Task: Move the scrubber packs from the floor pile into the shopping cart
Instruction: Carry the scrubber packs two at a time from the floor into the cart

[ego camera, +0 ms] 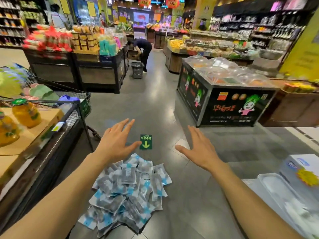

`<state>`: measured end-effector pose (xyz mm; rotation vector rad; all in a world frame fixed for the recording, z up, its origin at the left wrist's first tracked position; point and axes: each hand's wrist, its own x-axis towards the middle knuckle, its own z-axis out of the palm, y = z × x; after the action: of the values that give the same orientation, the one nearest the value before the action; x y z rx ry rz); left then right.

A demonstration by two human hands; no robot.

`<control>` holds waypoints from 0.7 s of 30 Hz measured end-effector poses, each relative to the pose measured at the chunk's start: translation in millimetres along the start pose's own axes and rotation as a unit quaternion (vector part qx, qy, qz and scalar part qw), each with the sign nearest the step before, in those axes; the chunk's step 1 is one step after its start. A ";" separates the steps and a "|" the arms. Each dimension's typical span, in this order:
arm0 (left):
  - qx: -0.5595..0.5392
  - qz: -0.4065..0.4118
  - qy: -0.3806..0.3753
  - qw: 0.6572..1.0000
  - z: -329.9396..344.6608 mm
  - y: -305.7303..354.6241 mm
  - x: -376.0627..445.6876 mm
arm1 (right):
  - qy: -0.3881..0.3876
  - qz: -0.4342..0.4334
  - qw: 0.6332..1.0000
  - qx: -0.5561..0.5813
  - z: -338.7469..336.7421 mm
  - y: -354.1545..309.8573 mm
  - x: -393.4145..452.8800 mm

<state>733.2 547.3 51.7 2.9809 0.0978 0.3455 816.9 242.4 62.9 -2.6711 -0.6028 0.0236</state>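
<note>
Below, on the grey shop floor (155, 104), scrubber packs (127, 192) lie piled under the left hand (117, 140) and right hand (198, 149), both spread flat and holding nothing.

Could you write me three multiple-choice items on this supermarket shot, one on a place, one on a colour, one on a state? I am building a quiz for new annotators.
1. Where does the pile of scrubber packs lie?
A. On the floor below the two outstretched arms
B. Inside the shopping cart
C. On the black display stand

2. What colour is the floor sticker with the arrow?
A. Red
B. Green
C. Blue

3. How are the left hand and right hand?
A. Both grip packs
B. One holds a jar
C. Both open, fingers spread, holding nothing

Answers:
1. A: the packs lie heaped on the grey floor, with the shopping cart off to the left.
2. B: the sticker is green with a yellow arrow.
3. C: both hands show straight, spread fingers above the pile, with no pack in either.
</note>
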 end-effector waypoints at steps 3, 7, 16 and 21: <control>-0.008 -0.009 -0.009 1.000 18.9 -2.5 42.6 | -0.019 0.015 1.000 -0.001 5.9 17.1 42.2; -0.018 -0.028 -0.024 0.999 50.3 -3.3 95.0 | -0.039 0.019 0.999 0.001 20.0 47.3 108.2; -0.075 -0.093 -0.052 0.992 177.8 -38.6 190.5 | -0.065 0.044 0.996 0.039 125.6 106.5 249.3; -0.096 -0.073 -0.043 0.992 357.1 -74.8 211.3 | -0.075 0.053 0.991 0.097 300.4 151.3 296.7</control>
<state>1017.7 591.6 -256.4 2.7731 0.2570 0.1974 1117.1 354.5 -250.9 -2.5235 -0.4768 0.2990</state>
